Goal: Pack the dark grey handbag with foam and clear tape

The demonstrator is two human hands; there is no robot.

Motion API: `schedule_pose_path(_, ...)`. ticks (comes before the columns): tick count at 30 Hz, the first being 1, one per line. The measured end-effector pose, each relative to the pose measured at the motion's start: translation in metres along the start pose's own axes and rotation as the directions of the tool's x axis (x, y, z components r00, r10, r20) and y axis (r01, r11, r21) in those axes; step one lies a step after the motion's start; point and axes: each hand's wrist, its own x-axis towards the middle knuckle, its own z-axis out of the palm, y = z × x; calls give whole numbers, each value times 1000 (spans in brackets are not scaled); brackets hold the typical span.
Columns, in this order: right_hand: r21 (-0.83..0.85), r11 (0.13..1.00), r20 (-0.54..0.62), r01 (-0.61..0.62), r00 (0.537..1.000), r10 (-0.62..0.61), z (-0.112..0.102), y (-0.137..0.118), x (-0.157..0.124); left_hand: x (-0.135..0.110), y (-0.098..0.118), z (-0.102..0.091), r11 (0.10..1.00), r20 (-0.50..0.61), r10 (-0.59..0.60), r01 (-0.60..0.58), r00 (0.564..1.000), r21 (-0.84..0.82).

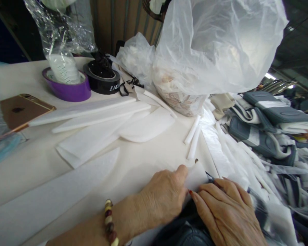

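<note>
My left hand [164,193], with a beaded bracelet at its wrist, is closed on a white foam sheet [196,176] near the table's front edge. Close beside it, my right hand [226,208] curls over a dark blue padded item [192,235], thumb pointing toward the left hand. The foam lies against that item between both hands. The fingertips of the right hand are partly hidden. Clear plastic [274,212] shows beyond the right wrist.
Flat white foam pieces [149,126] spread over the cream table [143,155]. Purple tape [69,89], black tape [104,80] and a phone [23,111] sit at the left. A big plastic bag [207,58] stands at the back. Grey and white padded items [274,112] are piled at the right.
</note>
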Motion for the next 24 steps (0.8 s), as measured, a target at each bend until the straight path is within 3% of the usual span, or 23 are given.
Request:
schedule_pose_path(3,19,1000,-34,0,999,0,2,1,1,1,3,2,990,66,108,-113,992,86)
schedule_pose_path(6,70,998,-80,-6,997,12,3,0,1,5,2,6,991,98,121,-126,988,43)
schedule_pose_path(9,111,993,-157,-35,986,52,4,0,0,14,1,9,999,111,42,-43,993,8)
schedule_pose_path(13,156,968,-238,-195,944,229,7,1,-2,33,4,4,997,189,-55,65,980,-48)
schedule_pose_path(18,190,931,-280,-311,892,356,12,5,-3,57,10,-5,991,252,-86,110,964,-81)
schedule_pose_path(24,257,895,-275,-364,860,429,16,9,-7,52,3,6,948,243,-50,122,969,-293)
